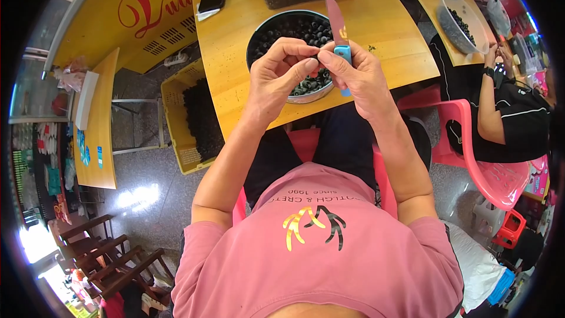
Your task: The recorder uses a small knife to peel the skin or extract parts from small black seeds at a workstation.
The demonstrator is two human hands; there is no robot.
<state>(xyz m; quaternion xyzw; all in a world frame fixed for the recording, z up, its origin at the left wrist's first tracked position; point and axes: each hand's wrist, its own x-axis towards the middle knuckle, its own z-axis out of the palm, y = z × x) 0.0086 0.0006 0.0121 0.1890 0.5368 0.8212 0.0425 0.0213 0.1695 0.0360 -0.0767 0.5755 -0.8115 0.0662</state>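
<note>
Pink-shirted shoulders fill the bottom of the head view; above them both hands meet over the near edge of the wooden surface (376, 29). Left hand (276, 73) pinches a small dark seed (318, 59) between its fingertips. Right hand (360, 73) is closed on a blue-handled knife (339, 29), blade pointing away. A metal bowl (276, 23) of dark seeds sits just beyond. Judged step: cutting one seed; next comes a careful, shallow cut.
</note>
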